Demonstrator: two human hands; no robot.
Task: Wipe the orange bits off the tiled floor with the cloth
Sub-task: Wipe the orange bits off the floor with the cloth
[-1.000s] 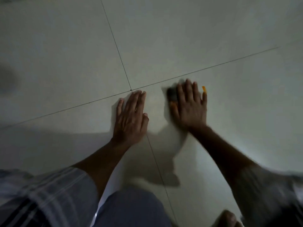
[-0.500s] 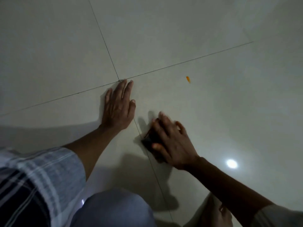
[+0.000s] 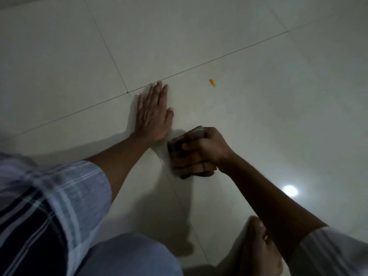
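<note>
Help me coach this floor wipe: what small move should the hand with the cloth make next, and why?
Probably slide the cloth forward and a little right, over the orange bit. The right hand grips the cloth bunched on the tiled floor, well short of that bit, which lies uncovered ahead. The left hand rests flat, bracing.

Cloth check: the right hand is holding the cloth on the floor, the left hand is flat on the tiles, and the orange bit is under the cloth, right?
Not quite. The head view shows the orange bit lying bare on the floor, apart from the cloth. The right hand does hold the cloth, and the left hand lies flat.
</note>
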